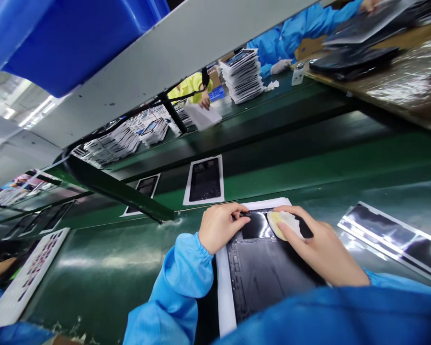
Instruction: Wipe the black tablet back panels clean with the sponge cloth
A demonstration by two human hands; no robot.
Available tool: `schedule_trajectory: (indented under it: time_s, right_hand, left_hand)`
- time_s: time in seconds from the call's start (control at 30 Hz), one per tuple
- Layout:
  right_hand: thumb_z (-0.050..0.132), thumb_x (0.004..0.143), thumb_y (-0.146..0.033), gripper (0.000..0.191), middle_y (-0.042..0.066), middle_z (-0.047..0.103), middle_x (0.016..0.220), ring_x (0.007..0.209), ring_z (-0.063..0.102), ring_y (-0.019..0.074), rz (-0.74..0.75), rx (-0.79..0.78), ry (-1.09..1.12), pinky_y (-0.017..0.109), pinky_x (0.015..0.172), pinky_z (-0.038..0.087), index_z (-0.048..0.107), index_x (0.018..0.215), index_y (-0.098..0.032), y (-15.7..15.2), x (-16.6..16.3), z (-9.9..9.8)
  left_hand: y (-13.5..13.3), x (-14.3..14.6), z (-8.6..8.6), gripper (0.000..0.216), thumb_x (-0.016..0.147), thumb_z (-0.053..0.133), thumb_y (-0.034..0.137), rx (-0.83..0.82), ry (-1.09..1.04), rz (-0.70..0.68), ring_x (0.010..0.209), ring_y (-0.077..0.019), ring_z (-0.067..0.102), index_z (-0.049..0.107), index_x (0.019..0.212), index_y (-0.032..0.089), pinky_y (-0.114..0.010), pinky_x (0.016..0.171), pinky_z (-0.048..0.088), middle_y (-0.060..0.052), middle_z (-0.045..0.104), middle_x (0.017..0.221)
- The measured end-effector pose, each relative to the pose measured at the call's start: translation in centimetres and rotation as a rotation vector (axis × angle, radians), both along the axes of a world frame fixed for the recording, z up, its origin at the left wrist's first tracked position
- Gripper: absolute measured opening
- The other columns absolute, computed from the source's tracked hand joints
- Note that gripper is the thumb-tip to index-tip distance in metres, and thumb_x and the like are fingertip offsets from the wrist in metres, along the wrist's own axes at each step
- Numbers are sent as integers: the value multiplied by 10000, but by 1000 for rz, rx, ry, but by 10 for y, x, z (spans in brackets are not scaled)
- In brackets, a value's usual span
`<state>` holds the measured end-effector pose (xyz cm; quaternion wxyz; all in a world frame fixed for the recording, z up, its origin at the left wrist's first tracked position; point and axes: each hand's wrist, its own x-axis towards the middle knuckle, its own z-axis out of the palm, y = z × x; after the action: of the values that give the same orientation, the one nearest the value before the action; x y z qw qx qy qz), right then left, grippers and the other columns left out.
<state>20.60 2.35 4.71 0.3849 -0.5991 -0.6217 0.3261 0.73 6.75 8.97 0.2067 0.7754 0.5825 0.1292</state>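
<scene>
In front of me lies a black tablet housing (262,268) on a white sheet (225,292), its lower part hidden by my blue sleeve. My left hand (221,225) pinches the housing's upper left edge between thumb and fingers. A crumpled, white and yellowish wiping pad (285,224) is gripped in my right hand (321,247). The pad rests against a glossy black strip (255,227) near the housing's top.
Past the bench edge, a green conveyor (273,167) carries a tablet panel (205,179) on white paper. Glossy black strips (395,239) lie at right. A green post (118,191) and a white beam (165,57) cross the left. Co-workers sit opposite beside paper stacks (242,76).
</scene>
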Motion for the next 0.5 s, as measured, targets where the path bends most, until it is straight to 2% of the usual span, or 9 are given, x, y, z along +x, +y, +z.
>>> schedule_trajectory:
  time_s: [0.3, 0.5]
  right_hand:
    - [482, 840, -439, 242, -48, 698, 723, 347, 429, 118, -1, 18, -17, 267, 454, 417, 562, 1025, -304, -1, 1, -6]
    - [488, 835, -435, 227, -65, 658, 639, 337, 395, 123, -14, 4, -14, 268, 443, 401, 558, 1009, -307, -1, 0, -6]
  left_hand:
    - [0, -3, -5, 159, 816, 638, 334, 31, 28, -25, 608, -99, 574, 708, 954, 299, -214, 613, 406, 78, 674, 718]
    - [-3, -2, -4, 157, 830, 628, 328, 46, 61, -34, 627, -97, 573, 699, 967, 302, -208, 622, 409, 78, 660, 723]
